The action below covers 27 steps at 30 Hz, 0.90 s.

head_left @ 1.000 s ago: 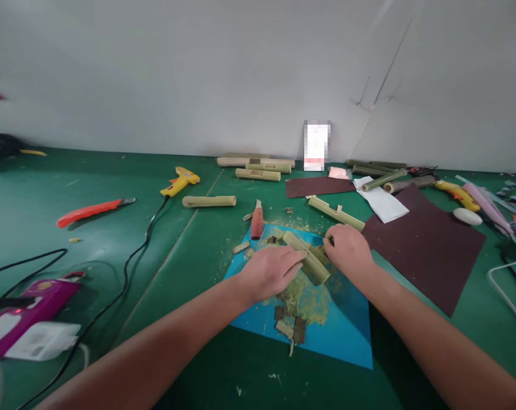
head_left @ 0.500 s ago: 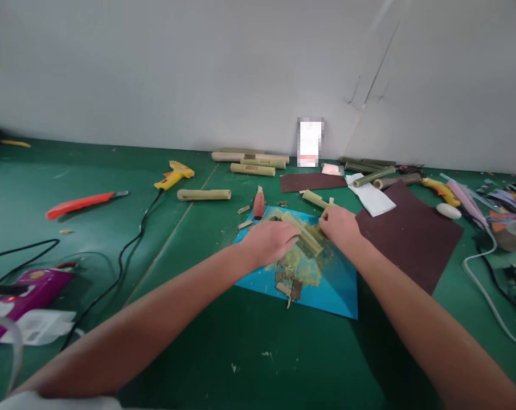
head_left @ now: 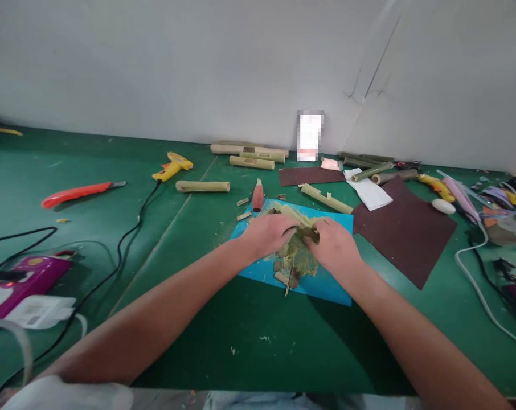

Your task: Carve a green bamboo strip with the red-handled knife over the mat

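My left hand (head_left: 270, 232) is closed around a short pale green bamboo tube (head_left: 293, 214) above a blue sheet (head_left: 326, 291). At the tube's near right end, the fingers of my right hand (head_left: 334, 242) are wrapped round it, hiding part of that end. Greenish bamboo dust and several dark scraps (head_left: 280, 266) lie on the sheet under the hands. Just beyond, a notched bamboo tube (head_left: 327, 199) rests across the sheet's far edge. A short red-handled blade (head_left: 258, 196) lies beyond my left hand.
Bamboo tubes (head_left: 252, 163) lie along the wall, another (head_left: 203, 186) at left. A yellow glue gun (head_left: 172, 167), a red utility knife (head_left: 81, 195) and a purple power strip (head_left: 31, 285) are left. Brown sandpaper (head_left: 405, 233), white paper (head_left: 371, 191) and a second glue gun (head_left: 436, 187) are right.
My right hand has left the notched tube and come nearer to me and left, closing on the end of the tube in my left hand. The notched tube now lies uncovered.
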Tool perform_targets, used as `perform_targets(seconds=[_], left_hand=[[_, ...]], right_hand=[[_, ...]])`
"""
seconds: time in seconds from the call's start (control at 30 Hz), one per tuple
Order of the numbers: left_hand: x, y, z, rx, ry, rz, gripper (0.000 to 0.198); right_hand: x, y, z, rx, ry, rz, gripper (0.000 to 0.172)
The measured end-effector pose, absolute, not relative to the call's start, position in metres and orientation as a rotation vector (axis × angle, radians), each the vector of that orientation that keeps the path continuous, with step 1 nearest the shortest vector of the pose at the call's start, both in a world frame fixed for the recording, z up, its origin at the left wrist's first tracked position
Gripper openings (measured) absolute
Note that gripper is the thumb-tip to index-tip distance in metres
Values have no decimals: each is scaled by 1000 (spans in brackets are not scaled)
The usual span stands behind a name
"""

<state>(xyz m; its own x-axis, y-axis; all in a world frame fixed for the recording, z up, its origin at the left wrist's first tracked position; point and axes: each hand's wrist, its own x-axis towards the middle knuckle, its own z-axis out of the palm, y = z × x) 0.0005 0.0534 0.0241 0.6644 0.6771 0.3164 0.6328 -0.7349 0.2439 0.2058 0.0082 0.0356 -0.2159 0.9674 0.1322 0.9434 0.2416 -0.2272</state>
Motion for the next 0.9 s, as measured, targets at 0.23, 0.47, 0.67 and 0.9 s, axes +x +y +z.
perform_targets(seconds=[0.23, 0.47, 0.67, 0.9], left_hand=[[-4, 57, 14, 2805, 1088, 643, 29], [-6, 55, 15, 2834, 1084, 672, 31], [-9, 55, 16, 2870, 1144, 681, 33], [-11, 58, 17, 2847, 1144, 685, 33]], right_hand=[[205, 9, 28, -1806, -2269, 147, 12], [200, 2, 26, -1786, -2235, 183, 16], [197, -8, 25, -1725, -2284, 112, 18], [193, -12, 26, -1712, -2399, 142, 22]])
